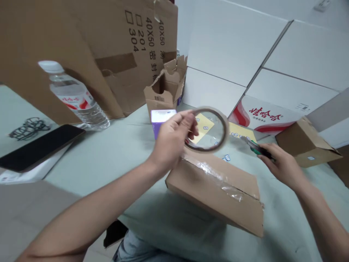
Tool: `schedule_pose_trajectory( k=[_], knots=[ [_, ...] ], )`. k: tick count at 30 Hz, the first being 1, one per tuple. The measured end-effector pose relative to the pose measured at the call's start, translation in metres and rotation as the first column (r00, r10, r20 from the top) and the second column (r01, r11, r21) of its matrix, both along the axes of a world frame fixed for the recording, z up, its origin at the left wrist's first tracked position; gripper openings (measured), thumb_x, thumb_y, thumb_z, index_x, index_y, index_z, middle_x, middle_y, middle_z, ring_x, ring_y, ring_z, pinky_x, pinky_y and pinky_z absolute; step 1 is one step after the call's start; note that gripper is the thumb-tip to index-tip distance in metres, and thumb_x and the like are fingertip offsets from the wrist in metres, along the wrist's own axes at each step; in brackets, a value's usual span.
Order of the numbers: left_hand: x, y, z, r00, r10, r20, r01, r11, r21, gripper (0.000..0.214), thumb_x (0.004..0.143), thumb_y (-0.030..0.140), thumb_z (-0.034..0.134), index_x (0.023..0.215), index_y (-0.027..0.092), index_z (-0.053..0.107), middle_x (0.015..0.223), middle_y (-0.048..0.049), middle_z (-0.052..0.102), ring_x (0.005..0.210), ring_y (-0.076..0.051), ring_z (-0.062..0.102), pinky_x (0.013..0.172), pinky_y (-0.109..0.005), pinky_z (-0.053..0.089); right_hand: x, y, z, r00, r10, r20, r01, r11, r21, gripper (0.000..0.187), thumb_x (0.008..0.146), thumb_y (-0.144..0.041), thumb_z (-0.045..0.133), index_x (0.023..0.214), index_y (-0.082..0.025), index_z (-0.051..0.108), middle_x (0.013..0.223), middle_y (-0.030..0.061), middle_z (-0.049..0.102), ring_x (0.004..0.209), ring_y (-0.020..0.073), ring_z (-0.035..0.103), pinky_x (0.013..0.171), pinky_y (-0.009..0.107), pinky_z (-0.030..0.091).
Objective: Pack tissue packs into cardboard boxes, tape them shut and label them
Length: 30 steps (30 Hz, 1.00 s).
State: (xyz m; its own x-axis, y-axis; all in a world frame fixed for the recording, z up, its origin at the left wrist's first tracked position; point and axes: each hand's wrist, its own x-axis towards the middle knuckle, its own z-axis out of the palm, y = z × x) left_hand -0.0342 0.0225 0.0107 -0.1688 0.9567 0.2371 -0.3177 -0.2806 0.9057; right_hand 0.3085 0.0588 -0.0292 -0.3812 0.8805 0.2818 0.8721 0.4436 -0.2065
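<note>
My left hand (pixel 176 136) grips a roll of tape (pixel 225 127) by its left side, holding it up above the far end of a flat cardboard box (pixel 218 193). Clear, shiny tape runs along the box's top seam. Off to the right, my right hand (pixel 283 163) is closed around a utility knife (pixel 259 149) with black and green on its handle. The knife points to the upper left, over the table and apart from the box. A purple and white small box (pixel 163 115) stands just behind my left hand.
A water bottle (pixel 77 98), a black phone (pixel 40 147) and a tangle of dark cord (pixel 29 128) are at left. Large cartons (pixel 109 43) stand behind. An open cardboard box (pixel 166 87), yellow paper (pixel 203 127) and a brown box (pixel 307 142) lie farther back.
</note>
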Motion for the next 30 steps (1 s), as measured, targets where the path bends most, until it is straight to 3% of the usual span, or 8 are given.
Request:
schedule_pose_trajectory(
  k=[7, 11, 14, 17, 21, 25, 27, 30],
  knots=[
    [-0.001, 0.045, -0.003, 0.993, -0.106, 0.045, 0.115, 0.948, -0.297, 0.018, 0.089, 0.009, 0.055, 0.072, 0.013, 0.053, 0.061, 0.0015, 0.050, 0.054, -0.008, 0.051, 0.057, -0.019, 0.045, 0.005, 0.026, -0.072, 0.978, -0.180, -0.102, 0.157, 0.967, -0.202, 0.015, 0.075, -0.022, 0.060, 0.085, -0.019, 0.070, 0.085, 0.0101, 0.071, 0.079, 0.0260, 0.067, 0.073, 0.036, 0.052],
    [0.017, 0.053, -0.001, 0.974, -0.228, -0.007, 0.217, 0.937, -0.273, 0.011, 0.089, 0.011, 0.054, 0.079, 0.012, 0.058, 0.064, 0.0015, 0.052, 0.056, -0.008, 0.052, 0.064, -0.021, 0.048, -0.026, 0.025, -0.039, 0.944, -0.152, -0.291, 0.101, 0.978, -0.183, 0.039, 0.087, -0.039, 0.056, 0.120, -0.019, 0.064, 0.108, 0.0126, 0.069, 0.095, 0.0263, 0.066, 0.082, 0.041, 0.054],
    [0.030, 0.051, 0.006, 0.932, -0.355, -0.074, 0.326, 0.910, -0.257, 0.014, 0.090, 0.015, 0.054, 0.098, 0.011, 0.066, 0.069, 0.0006, 0.056, 0.063, -0.010, 0.057, 0.073, -0.026, 0.051, -0.068, 0.020, 0.000, 0.870, -0.012, -0.492, -0.095, 0.977, -0.192, 0.063, 0.096, -0.049, 0.046, 0.152, -0.024, 0.031, 0.129, 0.0112, 0.062, 0.084, 0.0171, 0.068, 0.070, 0.034, 0.058],
    [0.032, 0.037, 0.015, 0.857, -0.417, -0.303, 0.354, 0.904, -0.242, 0.041, 0.089, 0.027, 0.061, 0.128, 0.015, 0.058, 0.104, -0.0105, 0.066, 0.104, -0.023, 0.065, 0.098, -0.042, 0.049, -0.098, 0.024, 0.020, 0.738, -0.013, -0.674, -0.179, 0.960, -0.214, 0.053, 0.094, -0.043, 0.053, 0.141, -0.022, 0.045, 0.102, 0.0049, 0.068, 0.069, 0.0130, 0.064, 0.058, 0.026, 0.055],
    [0.026, -0.004, 0.023, 0.379, -0.288, -0.880, 0.390, 0.912, -0.130, 0.109, 0.070, 0.063, 0.077, 0.155, 0.025, 0.021, 0.164, -0.0180, 0.018, 0.153, -0.039, 0.010, 0.121, -0.063, 0.016, -0.080, 0.059, -0.002, 0.733, -0.278, -0.621, 0.089, 0.944, -0.317, 0.027, 0.099, -0.033, 0.051, 0.118, -0.016, 0.060, 0.083, 0.0004, 0.064, 0.064, 0.0118, 0.061, 0.058, 0.026, 0.054],
    [0.039, -0.035, 0.012, -0.204, -0.233, -0.951, 0.579, 0.754, -0.309, 0.127, 0.060, 0.062, 0.083, 0.157, 0.019, 0.014, 0.164, -0.0252, 0.006, 0.152, -0.046, 0.003, 0.117, -0.071, 0.014, -0.042, 0.094, -0.049, 0.739, -0.481, -0.472, 0.303, 0.863, -0.404, 0.032, 0.096, -0.036, 0.061, 0.122, -0.016, 0.060, 0.116, 0.0078, 0.065, 0.094, 0.0187, 0.067, 0.079, 0.038, 0.058],
    [0.050, -0.037, 0.005, -0.300, -0.161, -0.940, 0.587, 0.746, -0.315, 0.118, 0.062, 0.048, 0.084, 0.154, 0.015, 0.019, 0.161, -0.0281, 0.018, 0.150, -0.047, 0.015, 0.116, -0.069, 0.018, -0.034, 0.102, -0.067, 0.754, -0.525, -0.394, 0.381, 0.839, -0.390, 0.035, 0.096, -0.035, 0.061, 0.125, -0.017, 0.059, 0.123, 0.0089, 0.063, 0.102, 0.0213, 0.066, 0.085, 0.042, 0.057],
    [0.051, -0.029, 0.004, -0.259, -0.127, -0.958, 0.613, 0.745, -0.265, 0.106, 0.056, 0.032, 0.083, 0.148, 0.015, 0.033, 0.146, -0.0233, 0.045, 0.137, -0.043, 0.041, 0.115, -0.062, 0.030, -0.033, 0.103, -0.081, 0.782, -0.554, -0.288, 0.471, 0.826, -0.309, 0.035, 0.096, -0.036, 0.061, 0.126, -0.017, 0.059, 0.125, 0.0093, 0.063, 0.105, 0.0223, 0.065, 0.088, 0.044, 0.056]
  ],
)
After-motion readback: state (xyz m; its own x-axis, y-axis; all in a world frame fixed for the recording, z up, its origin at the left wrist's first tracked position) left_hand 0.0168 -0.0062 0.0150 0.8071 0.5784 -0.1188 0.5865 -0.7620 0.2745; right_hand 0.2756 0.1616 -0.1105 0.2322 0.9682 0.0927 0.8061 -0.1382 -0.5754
